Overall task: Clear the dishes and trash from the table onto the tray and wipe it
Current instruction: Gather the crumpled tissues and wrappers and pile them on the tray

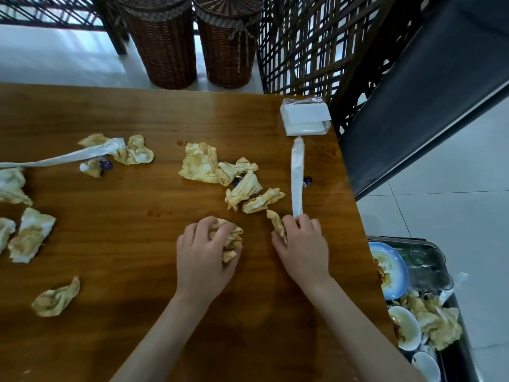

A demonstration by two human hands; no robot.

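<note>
1. The left hand point(205, 250) is curled over a wad of stained napkins point(231, 239) on the table point(137, 119).
2. The right hand point(301, 248) pinches a small napkin scrap point(276, 223) and the near end of a long white wrapper point(297, 177).
3. The wrapper's length runs straight away from the right hand.
4. The tray point(438, 266), holding dishes, sits off the table's right edge, nearer the right hand.

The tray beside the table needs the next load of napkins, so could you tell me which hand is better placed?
Probably the right hand: it lies nearest the tray, already on a napkin scrap. The left hand is farther off.
</note>
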